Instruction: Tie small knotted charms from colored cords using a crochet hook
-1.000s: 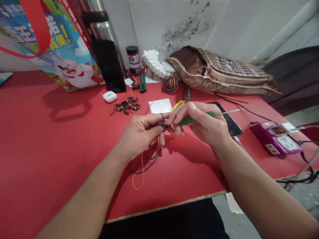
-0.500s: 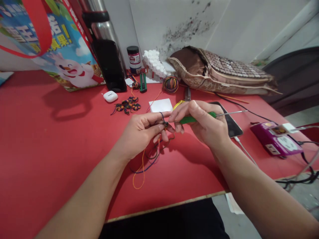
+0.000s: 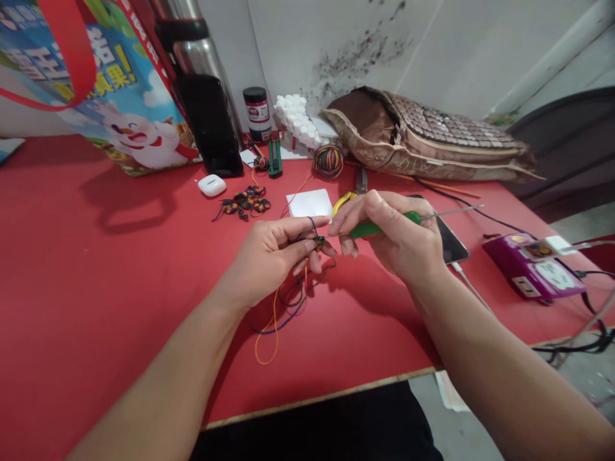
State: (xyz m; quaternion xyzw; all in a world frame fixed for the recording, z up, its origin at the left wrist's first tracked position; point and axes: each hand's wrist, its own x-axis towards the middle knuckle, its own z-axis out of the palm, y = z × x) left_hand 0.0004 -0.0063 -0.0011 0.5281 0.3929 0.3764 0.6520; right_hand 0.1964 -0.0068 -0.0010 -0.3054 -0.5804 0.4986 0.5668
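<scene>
Yarnwork (image 3: 319, 242) at tip of L grip (image 3: 273, 253); grn tool (image 3: 364, 230) in R grip (image 3: 406, 237).

Counter (image 3: 120, 288): plain red, pale tan edge. Tool (image 3: 364, 230): bright green handle, silver-grey shaft. Small yarn piece (image 3: 319, 241): dark, mixed colours. Trailing strands (image 3: 275, 346): orange, dark blue, dark olive. Yarn ball (image 3: 328, 161): striped in orange, dark blue, green, magenta. Knotted yarn piece (image 3: 246, 204): near-black flecked orange, green, purple. Paper (image 3: 309, 204): white. Pliers (image 3: 343, 202): yellow grip. Adapter box (image 3: 533, 266): purple. Bag (image 3: 144, 137): sky blue, red straps, white and yellow lettering, white cartoon figure. Cushion (image 3: 461, 137): brown, scale-like tile pattern.
</scene>
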